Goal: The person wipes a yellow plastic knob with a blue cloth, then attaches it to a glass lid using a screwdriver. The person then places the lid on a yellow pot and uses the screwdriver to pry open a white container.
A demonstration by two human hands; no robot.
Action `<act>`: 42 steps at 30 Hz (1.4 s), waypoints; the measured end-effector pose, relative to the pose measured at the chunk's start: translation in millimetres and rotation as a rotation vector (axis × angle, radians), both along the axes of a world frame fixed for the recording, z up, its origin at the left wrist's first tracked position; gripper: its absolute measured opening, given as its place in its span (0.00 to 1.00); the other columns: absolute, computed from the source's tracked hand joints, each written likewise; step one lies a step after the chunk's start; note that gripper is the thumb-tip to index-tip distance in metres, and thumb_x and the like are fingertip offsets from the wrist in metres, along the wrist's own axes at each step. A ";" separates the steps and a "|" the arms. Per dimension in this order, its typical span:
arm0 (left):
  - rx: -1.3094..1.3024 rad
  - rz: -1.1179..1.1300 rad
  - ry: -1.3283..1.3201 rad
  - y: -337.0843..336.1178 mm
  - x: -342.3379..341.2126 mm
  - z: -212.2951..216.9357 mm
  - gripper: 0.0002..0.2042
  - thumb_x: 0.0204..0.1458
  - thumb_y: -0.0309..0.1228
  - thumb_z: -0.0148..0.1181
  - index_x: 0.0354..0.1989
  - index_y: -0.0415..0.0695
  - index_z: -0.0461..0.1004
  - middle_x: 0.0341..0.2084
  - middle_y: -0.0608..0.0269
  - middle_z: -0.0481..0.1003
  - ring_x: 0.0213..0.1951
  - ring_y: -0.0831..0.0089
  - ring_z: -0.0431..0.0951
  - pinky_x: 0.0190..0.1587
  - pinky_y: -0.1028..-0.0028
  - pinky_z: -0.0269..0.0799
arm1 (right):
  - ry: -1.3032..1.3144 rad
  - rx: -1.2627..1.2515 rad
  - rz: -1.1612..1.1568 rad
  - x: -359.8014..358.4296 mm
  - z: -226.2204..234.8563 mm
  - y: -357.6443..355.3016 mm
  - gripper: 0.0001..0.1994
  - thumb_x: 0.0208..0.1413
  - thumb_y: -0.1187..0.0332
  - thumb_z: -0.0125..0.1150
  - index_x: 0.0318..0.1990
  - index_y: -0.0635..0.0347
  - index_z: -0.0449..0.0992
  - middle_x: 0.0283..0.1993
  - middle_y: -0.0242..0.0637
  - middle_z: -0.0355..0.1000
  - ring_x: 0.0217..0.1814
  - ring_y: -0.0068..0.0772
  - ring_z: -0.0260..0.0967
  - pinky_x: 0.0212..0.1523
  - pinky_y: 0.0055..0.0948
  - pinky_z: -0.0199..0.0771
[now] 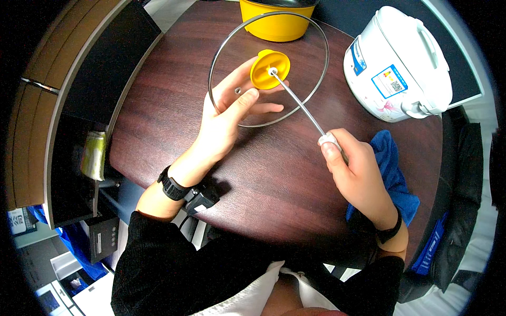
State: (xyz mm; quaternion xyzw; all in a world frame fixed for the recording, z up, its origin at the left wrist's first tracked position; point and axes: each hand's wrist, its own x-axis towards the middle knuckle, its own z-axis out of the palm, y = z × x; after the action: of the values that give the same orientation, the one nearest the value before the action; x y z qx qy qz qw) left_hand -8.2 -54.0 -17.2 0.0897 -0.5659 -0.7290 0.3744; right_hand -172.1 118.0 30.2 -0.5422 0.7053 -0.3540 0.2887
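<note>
A round glass pot lid (311,47) with a metal rim is held over the table by my left hand (230,113). A yellow lid knob (260,78), hollow side toward me, shows at the middle of the glass, with my left fingers around it. Whether the knob sits tight against the glass, I cannot tell. My right hand (354,167) grips a screwdriver (304,108) by its whitish handle. Its long metal shaft slants up to the left, and the tip meets the white centre of the knob.
On the brown table (174,105) stand a yellow pot (276,25) at the far edge and a white rice cooker (395,68) at far right. A blue cloth (387,158) lies beside my right hand. A small black device (202,199) with a cable is by my left wrist.
</note>
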 end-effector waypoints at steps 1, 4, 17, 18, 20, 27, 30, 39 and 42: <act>0.001 0.002 -0.003 0.2 0.0 0.2 0.24 0.60 0.25 0.45 0.66 0.38 0.53 0.60 0.44 0.64 0.58 0.42 0.67 0.52 0.50 0.74 | 0.002 0.004 -0.006 0.2 0.8 0.0 0.10 0.61 0.65 0.54 0.36 0.64 0.71 0.23 0.50 0.71 0.27 0.53 0.73 0.26 0.40 0.68; 0.003 0.002 -0.003 0.2 0.4 0.8 0.24 0.60 0.25 0.45 0.66 0.38 0.53 0.60 0.44 0.63 0.58 0.42 0.67 0.52 0.50 0.74 | 0.020 -0.015 0.005 0.1 1.6 0.0 0.10 0.61 0.65 0.54 0.36 0.64 0.71 0.23 0.50 0.71 0.27 0.53 0.73 0.26 0.40 0.69; -0.209 0.079 -0.013 1.5 1.3 -3.0 0.23 0.62 0.22 0.44 0.66 0.37 0.53 0.59 0.47 0.65 0.58 0.58 0.70 0.57 0.62 0.71 | -0.703 0.208 0.117 4.0 -14.9 0.0 0.15 0.67 0.58 0.42 0.40 0.62 0.67 0.19 0.35 0.66 0.15 0.29 0.64 0.15 0.27 0.63; -0.247 0.087 -0.017 1.5 0.6 -5.1 0.23 0.62 0.22 0.44 0.66 0.37 0.54 0.58 0.47 0.66 0.58 0.58 0.70 0.57 0.63 0.70 | -0.961 0.231 0.155 5.5 -22.8 2.0 0.17 0.68 0.56 0.40 0.42 0.62 0.66 0.20 0.33 0.65 0.14 0.25 0.62 0.14 0.24 0.61; -0.408 0.190 -0.077 -1.0 1.6 -8.0 0.23 0.61 0.23 0.46 0.65 0.37 0.56 0.56 0.47 0.69 0.56 0.60 0.71 0.56 0.65 0.70 | -1.367 0.285 0.241 6.7 -27.5 2.6 0.24 0.68 0.49 0.31 0.46 0.65 0.62 0.23 0.38 0.63 0.12 0.24 0.56 0.10 0.25 0.59; -0.654 0.411 -0.165 -2.5 0.1 -18.3 0.22 0.58 0.24 0.52 0.62 0.38 0.63 0.47 0.47 0.75 0.49 0.65 0.77 0.51 0.68 0.72 | -1.637 0.350 0.323 1.4 -22.0 0.2 0.23 0.69 0.49 0.30 0.49 0.62 0.63 0.23 0.34 0.61 0.12 0.26 0.58 0.11 0.25 0.60; -0.556 0.381 -0.258 -2.5 2.3 -13.1 0.21 0.59 0.23 0.49 0.62 0.38 0.62 0.51 0.48 0.73 0.51 0.68 0.75 0.53 0.70 0.71 | -0.953 0.273 0.208 0.7 -11.8 3.5 0.17 0.68 0.56 0.40 0.45 0.62 0.66 0.22 0.37 0.65 0.14 0.33 0.63 0.16 0.30 0.64; 0.016 0.094 0.020 -5.2 2.0 3.0 0.23 0.61 0.22 0.44 0.66 0.38 0.54 0.57 0.48 0.66 0.56 0.50 0.71 0.52 0.57 0.77 | 0.046 -0.084 -0.017 -4.3 1.7 -1.2 0.09 0.57 0.66 0.59 0.38 0.64 0.72 0.27 0.51 0.73 0.30 0.53 0.74 0.29 0.40 0.71; 0.004 0.074 -0.026 -5.4 2.9 2.2 0.23 0.61 0.23 0.45 0.66 0.38 0.54 0.57 0.47 0.66 0.57 0.51 0.70 0.52 0.57 0.77 | 0.067 -0.110 -0.020 -5.4 -3.3 -2.1 0.10 0.57 0.66 0.60 0.39 0.64 0.72 0.27 0.51 0.73 0.30 0.54 0.74 0.29 0.40 0.71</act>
State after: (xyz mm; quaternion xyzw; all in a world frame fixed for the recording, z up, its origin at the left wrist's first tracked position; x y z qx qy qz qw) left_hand -5.3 -59.4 -15.0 0.1208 -0.5654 -0.7147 0.3937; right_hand -177.5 115.9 26.9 -0.5619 0.6992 -0.3769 0.2312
